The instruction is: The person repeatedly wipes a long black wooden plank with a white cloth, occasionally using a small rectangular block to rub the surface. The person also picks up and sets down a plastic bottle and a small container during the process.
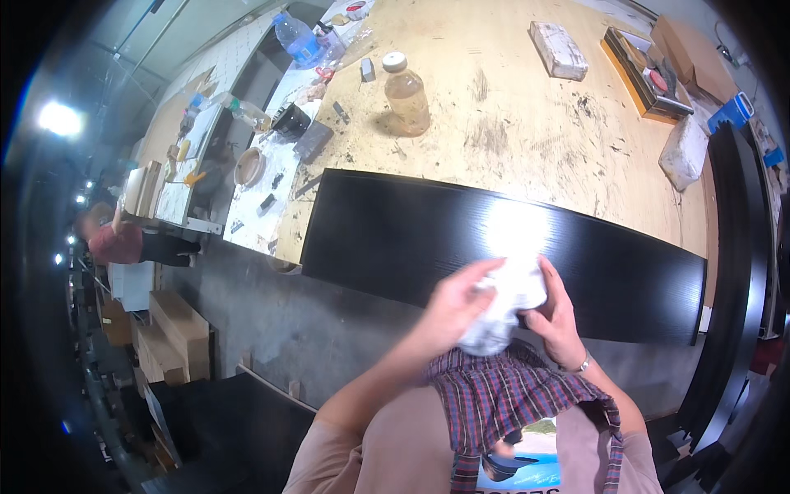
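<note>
A crumpled white cloth is bunched between my two hands, above the near edge of a glossy black panel. My left hand grips the cloth from its left side, slightly blurred. On the other side my right hand, with a bracelet or watch on the wrist, has its fingers curled round it. The panel lies along the front of the worktable, and a bright glare falls on it just behind the cloth. Farther back stands a clear bottle of yellowish liquid with a white cap.
The stained light worktable bears two wrapped blocks, an orange-edged tray of tools and a black cup. Dark boards stand at the right. Another person stands far left, near cardboard boxes.
</note>
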The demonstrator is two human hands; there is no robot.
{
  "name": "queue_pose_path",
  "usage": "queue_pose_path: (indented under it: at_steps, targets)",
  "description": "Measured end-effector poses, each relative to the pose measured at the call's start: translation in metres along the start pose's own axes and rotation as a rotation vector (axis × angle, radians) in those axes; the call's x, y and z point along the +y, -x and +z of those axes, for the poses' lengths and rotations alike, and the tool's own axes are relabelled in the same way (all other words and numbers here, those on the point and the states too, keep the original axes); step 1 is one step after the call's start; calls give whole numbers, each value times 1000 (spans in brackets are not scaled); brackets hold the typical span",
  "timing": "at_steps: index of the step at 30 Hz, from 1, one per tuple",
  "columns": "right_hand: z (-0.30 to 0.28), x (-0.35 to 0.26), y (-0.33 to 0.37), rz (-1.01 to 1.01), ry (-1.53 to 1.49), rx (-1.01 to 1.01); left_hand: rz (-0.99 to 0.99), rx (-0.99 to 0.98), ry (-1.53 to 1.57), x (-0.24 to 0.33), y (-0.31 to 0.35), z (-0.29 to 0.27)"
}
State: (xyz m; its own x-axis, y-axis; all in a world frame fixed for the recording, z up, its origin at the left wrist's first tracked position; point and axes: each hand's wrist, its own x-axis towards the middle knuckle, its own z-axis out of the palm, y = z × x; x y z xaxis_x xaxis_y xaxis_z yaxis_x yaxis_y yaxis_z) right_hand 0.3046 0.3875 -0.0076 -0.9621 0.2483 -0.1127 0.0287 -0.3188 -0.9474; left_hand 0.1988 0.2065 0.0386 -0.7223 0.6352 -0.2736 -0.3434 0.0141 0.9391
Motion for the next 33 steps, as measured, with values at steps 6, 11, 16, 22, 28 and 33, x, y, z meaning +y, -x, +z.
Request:
queue_pose_path:
  at_steps: [6, 11, 16, 22, 28, 33]
  targets:
    - [9, -28, -54, -303, 737, 170, 245, 173, -308, 46, -66, -120]
    - [-2, 1, -82, -450, 1508, 128, 343, 721, -1108, 25, -148, -350]
    - [0, 10, -86, -462, 1562, 145, 323, 769, -1521, -6, -203, -430]
    - [-4, 11, -89, -486, 1553, 100, 283, 914, -1100, 9, -161, -387]
    - [-7, 13, -87, -494, 1479, 71, 400, 1016, -792, 4, -34, -301]
    - [-21, 14, -90, -591, 1468, -156, 474, 935, -913, -34, 43, -139]
